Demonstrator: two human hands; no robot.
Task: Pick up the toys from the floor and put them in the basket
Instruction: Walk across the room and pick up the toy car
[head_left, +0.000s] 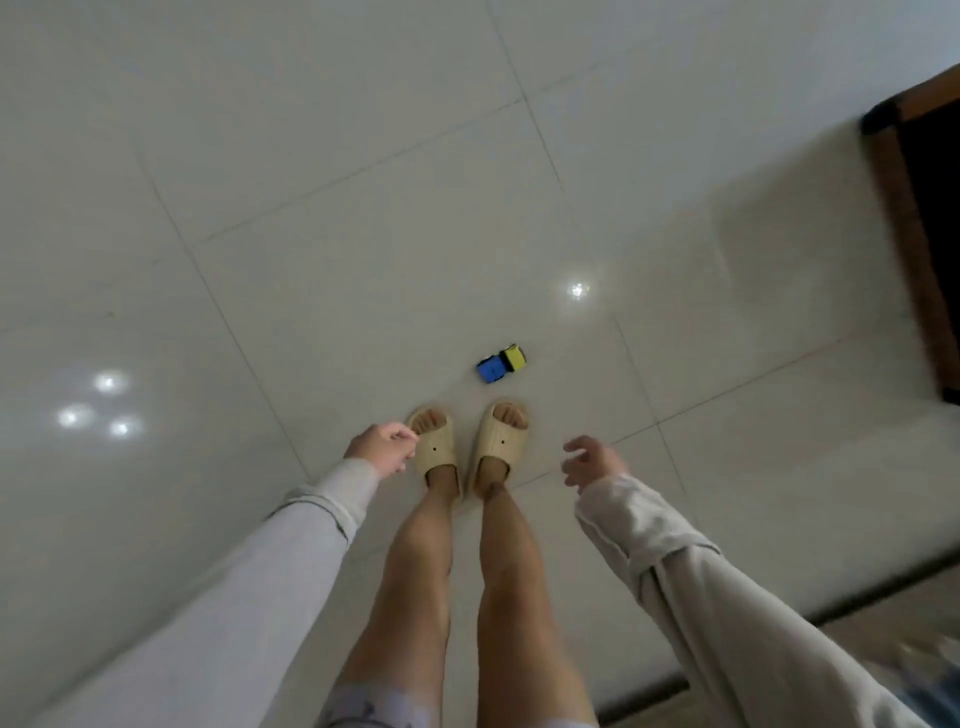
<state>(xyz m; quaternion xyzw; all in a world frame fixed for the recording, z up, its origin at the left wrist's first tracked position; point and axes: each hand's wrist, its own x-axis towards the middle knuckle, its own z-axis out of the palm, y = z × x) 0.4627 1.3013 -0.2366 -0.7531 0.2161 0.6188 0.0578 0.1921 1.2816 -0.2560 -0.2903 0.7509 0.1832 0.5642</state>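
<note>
A small blue and yellow toy truck (501, 363) lies on the pale tiled floor just ahead of my feet. My left hand (382, 448) hangs to the left of my left slipper, fingers loosely curled, holding nothing. My right hand (589, 460) hangs to the right of my right slipper with its fingers spread and nothing in them. Both hands are well above the floor and apart from the toy. No basket is in view.
My feet wear beige slippers (466, 448) and stand close together. A dark wooden frame (904, 218) runs along the right edge. A dark strip (852, 597) crosses the floor at the lower right. Ceiling lights glare off the glossy tiles.
</note>
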